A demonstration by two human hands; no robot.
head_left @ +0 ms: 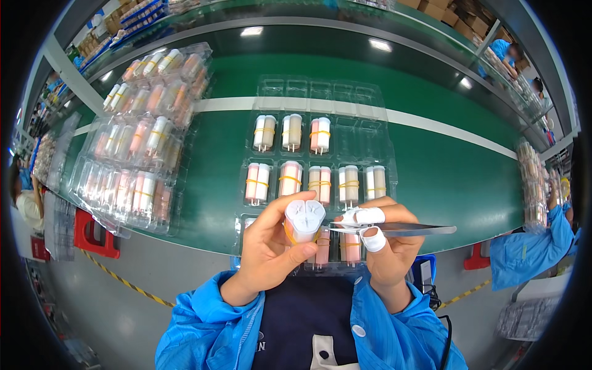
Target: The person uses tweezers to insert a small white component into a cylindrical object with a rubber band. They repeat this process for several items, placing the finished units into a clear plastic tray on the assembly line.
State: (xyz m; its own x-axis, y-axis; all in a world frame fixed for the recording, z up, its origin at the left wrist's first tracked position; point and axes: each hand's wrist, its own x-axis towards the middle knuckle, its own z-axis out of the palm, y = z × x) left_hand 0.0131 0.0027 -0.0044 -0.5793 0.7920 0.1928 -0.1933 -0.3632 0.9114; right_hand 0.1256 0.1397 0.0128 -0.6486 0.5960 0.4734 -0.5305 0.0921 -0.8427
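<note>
Between the thumb and fingers of my left hand [272, 245] is a rubber-banded bundle of tubes [305, 220], its pale three-lobed end turned up toward me. My right hand [394, 250], with white wraps on the thumb and a finger, grips metal tweezers [413, 229]. Their tips reach close to the side of the bundle; whether they touch it I cannot tell. Under and beyond both hands lies a clear plastic tray [361, 132]. Similar white, pink and beige bundles [291, 179] stand in its pockets, each with a yellow band and thin pins at one end. My hands hide part of the near row.
Stacked clear trays [132, 166] full of such bundles stand left on the green bench [444, 166]. More trays [533, 179] are at the far right, near a person in a blue coat [530, 253]. Red stools [95, 234] stand on the floor, left and right. A blue bin [427, 271] is beside my right arm.
</note>
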